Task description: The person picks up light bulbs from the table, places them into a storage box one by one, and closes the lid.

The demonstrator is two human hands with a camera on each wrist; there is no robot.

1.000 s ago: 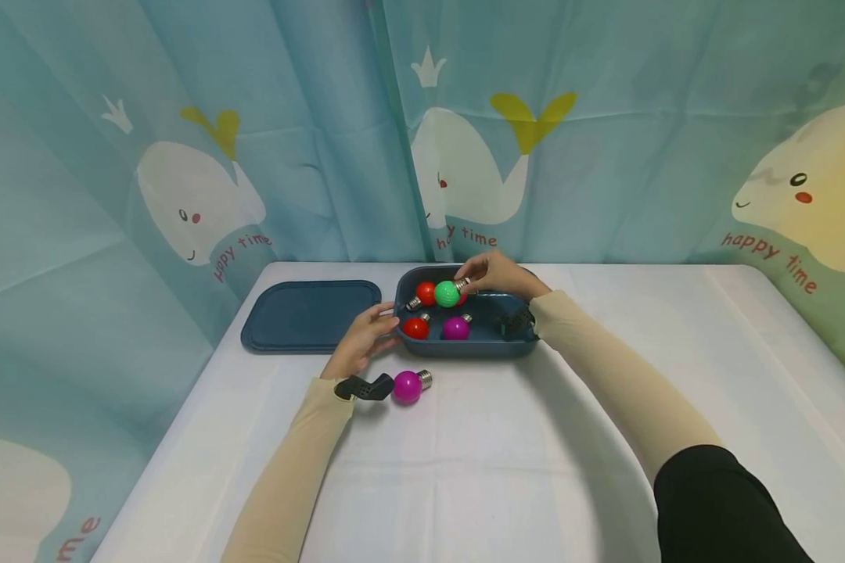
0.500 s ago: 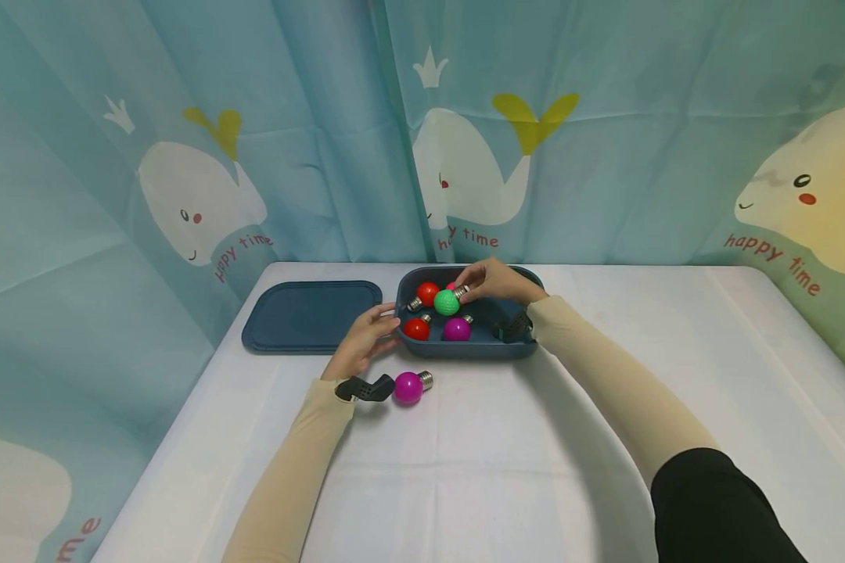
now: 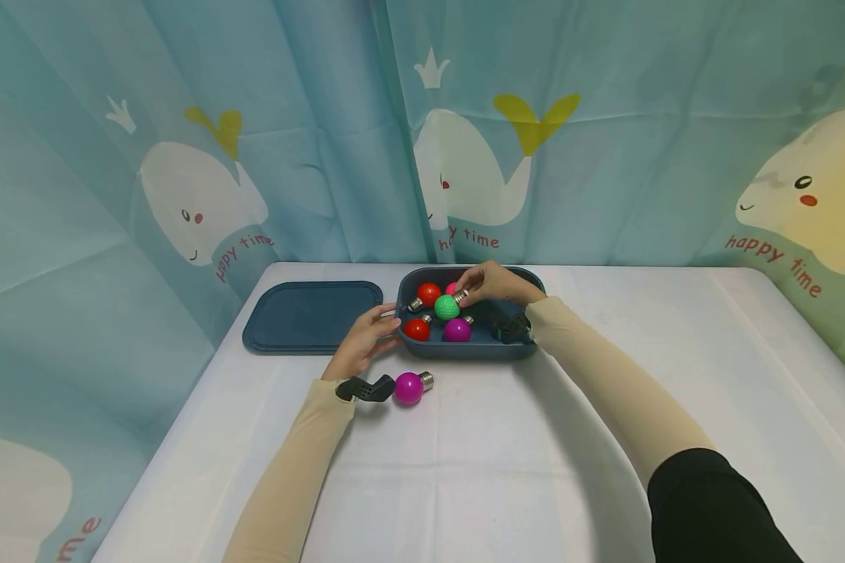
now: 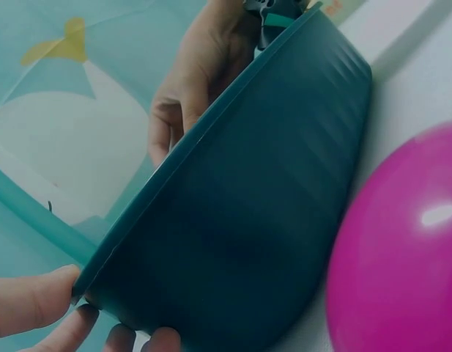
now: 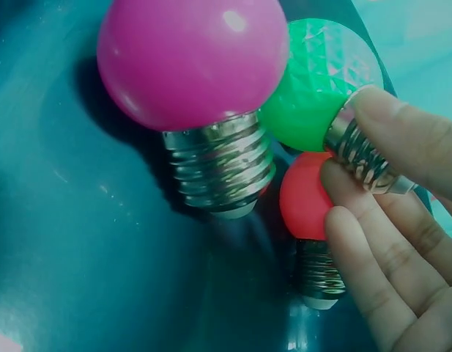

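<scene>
My right hand (image 3: pixel 494 282) pinches a green light bulb (image 3: pixel 447 307) by its metal screw base, inside the dark blue box (image 3: pixel 465 352). Other bulbs lie around it: a red bulb (image 3: pixel 429 294) at the back left, another red bulb (image 3: pixel 416 329) at the front left, and a purple bulb (image 3: pixel 457 329) at the front. Mostly hidden behind the right hand is a pinkish-red bulb (image 5: pixel 306 194). My left hand (image 3: pixel 363 339) rests against the box's left end, fingertips touching its rim and outer wall in the left wrist view.
One loose magenta bulb (image 3: pixel 408 389) lies on the white table (image 3: pixel 535 469) near the left wrist. To the left of the box lies a flat dark blue lid (image 3: pixel 310 316). A whale-print curtain (image 3: pixel 352 156) hangs behind and at the side.
My right hand has lowered the green bulb a little, toward the front of the box, uncovering part of the pinkish bulb behind. The left hand stays where it was.
</scene>
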